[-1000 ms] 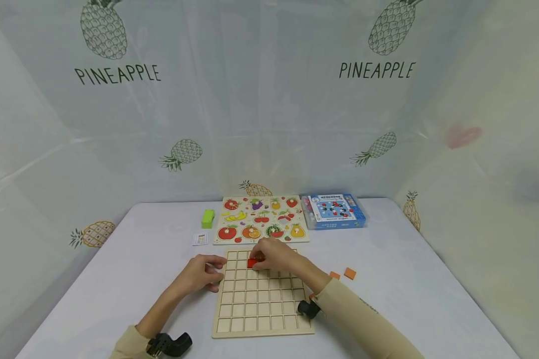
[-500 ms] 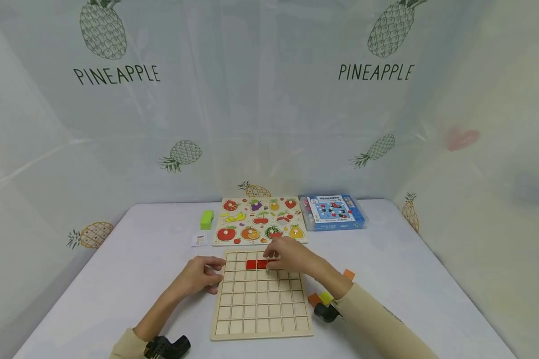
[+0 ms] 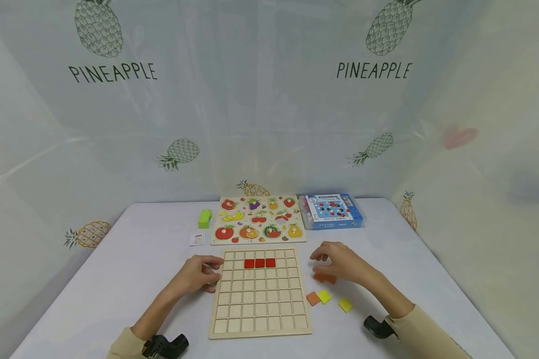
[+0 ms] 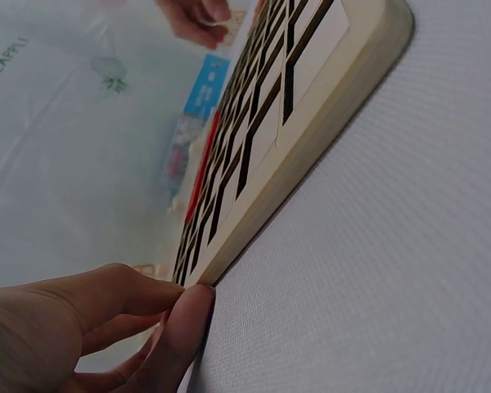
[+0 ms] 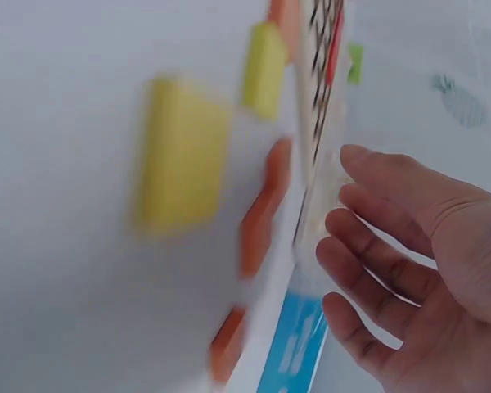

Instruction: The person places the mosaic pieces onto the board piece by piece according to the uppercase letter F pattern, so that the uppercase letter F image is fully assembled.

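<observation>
A wooden grid board (image 3: pixel 260 294) lies flat on the table, with three red square tiles (image 3: pixel 260 263) in a row in its second row of cells. My left hand (image 3: pixel 197 273) is at the board's left edge; in the left wrist view the thumb and index finger (image 4: pixel 139 295) pinch that edge. To the right of the board, my right hand (image 3: pixel 341 262) hovers over orange tiles (image 3: pixel 325 277), its fingers loosely bent with nothing between them. Nearer the front lie another orange tile (image 3: pixel 313 298) and two yellow tiles (image 3: pixel 325 296). The right wrist view is blurred around the tiles.
Behind the grid board lies a fruit puzzle board (image 3: pixel 259 219). A blue-and-clear box (image 3: pixel 332 212) stands to its right. A green block (image 3: pixel 204 219) and a small white card (image 3: pixel 197 240) are to its left. A pineapple-printed sheet (image 3: pixel 269 99) hangs behind the table.
My right hand has let go of the red tiles and moved right, off the board to the orange tiles. A third red tile is now visible in the row. The left hand has stayed put.
</observation>
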Motion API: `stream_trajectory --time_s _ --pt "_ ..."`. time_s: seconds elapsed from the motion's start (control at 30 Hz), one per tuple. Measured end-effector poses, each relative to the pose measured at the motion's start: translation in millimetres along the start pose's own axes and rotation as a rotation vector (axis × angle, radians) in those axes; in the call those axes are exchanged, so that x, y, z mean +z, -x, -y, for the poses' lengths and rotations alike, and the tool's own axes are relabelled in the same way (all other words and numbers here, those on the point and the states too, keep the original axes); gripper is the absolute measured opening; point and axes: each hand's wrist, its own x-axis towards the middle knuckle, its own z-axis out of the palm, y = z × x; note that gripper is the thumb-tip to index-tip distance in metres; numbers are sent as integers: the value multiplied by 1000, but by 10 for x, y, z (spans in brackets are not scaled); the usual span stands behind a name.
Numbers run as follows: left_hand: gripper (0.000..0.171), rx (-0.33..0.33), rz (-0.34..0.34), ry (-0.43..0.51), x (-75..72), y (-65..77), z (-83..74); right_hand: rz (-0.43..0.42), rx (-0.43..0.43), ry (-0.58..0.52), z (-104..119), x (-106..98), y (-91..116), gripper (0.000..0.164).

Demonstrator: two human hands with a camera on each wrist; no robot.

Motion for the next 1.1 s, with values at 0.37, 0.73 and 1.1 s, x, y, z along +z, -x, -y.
stream_trajectory --time_s 0.37,0.73,1.1 --pt "41 20 6 -5 -3 -23 -16 -39 83 55 -412 -93 343 29" --pt "40 1 9 2 8 -33 -14 -44 95 66 -573 -64 446 25" --pt "41 2 10 6 -20 -21 15 -36 76 83 -599 -63 456 22"
